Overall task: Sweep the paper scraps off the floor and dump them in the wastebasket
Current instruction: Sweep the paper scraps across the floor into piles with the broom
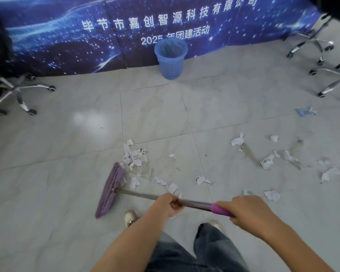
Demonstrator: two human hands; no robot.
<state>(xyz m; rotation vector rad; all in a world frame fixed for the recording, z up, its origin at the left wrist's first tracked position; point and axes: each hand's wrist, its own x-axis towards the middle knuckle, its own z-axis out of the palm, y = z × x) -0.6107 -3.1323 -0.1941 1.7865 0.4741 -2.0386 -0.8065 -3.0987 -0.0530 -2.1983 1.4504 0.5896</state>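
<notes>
In the head view, the person is gripping a long broom with a flat purple brush head point(111, 190) and a shiny metal shaft. The left hand point(168, 205) is wrapping its fingers round the bare metal partway down, and the right hand point(247, 211) is clenching the magenta grip sleeve near the top end. The brush head is resting on the pale grey tiled floor point(57, 193), just beside a small heap of torn white paper scraps point(133, 158), while more loose scraps point(267, 162) are lying scattered well apart to the right. The round blue slatted plastic wastebasket point(170, 57) is standing upright far ahead, against a dark blue starry banner point(57, 36), with chrome chair bases point(18, 93) showing at either side. The scraps are looking thin and very light, so they are probably going to slide easily on the glossy tile yet flutter or slip under the bristles if pushed fast; short, low strokes are looking safest. The broom is appearing stiff and light, and the two hands, spaced apart along the shaft, are giving good leverage. No dustpan is showing.
</notes>
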